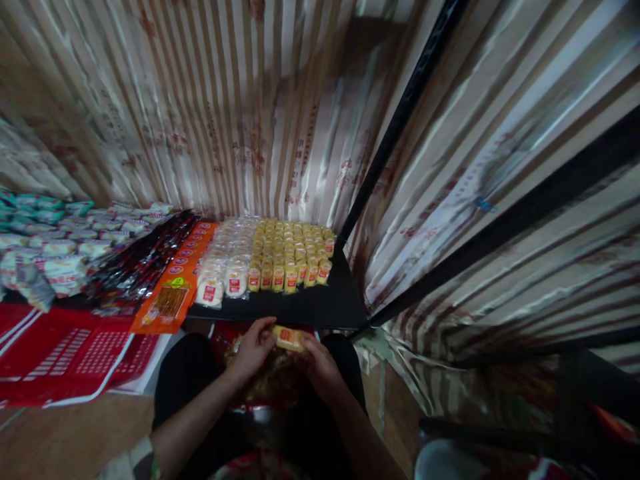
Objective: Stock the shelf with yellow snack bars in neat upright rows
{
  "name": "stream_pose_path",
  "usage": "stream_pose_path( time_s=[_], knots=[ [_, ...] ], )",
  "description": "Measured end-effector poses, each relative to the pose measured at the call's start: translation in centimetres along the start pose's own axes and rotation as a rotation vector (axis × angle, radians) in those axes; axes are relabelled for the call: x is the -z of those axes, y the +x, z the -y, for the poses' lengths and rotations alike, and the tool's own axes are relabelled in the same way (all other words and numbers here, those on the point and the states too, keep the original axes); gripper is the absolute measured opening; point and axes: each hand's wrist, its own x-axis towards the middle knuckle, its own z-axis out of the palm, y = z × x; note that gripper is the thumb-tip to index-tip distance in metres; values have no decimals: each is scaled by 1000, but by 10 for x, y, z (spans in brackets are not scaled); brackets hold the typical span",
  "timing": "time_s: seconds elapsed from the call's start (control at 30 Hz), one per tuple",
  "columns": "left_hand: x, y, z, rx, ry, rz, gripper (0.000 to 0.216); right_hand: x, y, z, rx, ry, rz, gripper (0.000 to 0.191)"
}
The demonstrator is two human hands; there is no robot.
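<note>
A small yellow wrapped snack packet [289, 338] with a red label is held level between my hands, above my lap. My left hand [256, 347] has its fingers closed at the packet's left end. On the right end, the fingers of my right hand [316, 360] are curled around the wrapper. Below them, between my knees, a red-rimmed container [285, 403] holds a dim heap that looks like more wrapped packets. Straight ahead, rows of similar yellow packets [291, 277] stand on a black tabletop [280, 310].
Left of the yellow rows lie white round packets [210, 290], an orange snack bag [173, 297], dark glossy pouches [145, 263] and white and green packs [63, 273]. A red printed sheet [95, 353] hangs over the front edge. Black poles [400, 127] and striped curtain enclose the right.
</note>
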Motion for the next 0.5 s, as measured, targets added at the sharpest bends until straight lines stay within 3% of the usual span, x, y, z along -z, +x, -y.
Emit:
stream_pose_path(
  time_s=[0.2, 0.33, 0.5],
  knots=[
    [-14, 11, -35, 139, -185, -29, 36, 2, -10, 25, 80, 104, -84, 43],
    [-18, 12, -47, 150, -320, 111, 26, 5, -14, 30, 104, 116, -85, 45],
    [-24, 13, -56, 248, -486, 62, 39, 6, -11, 33, 142, 213, -159, 52]
  ],
)
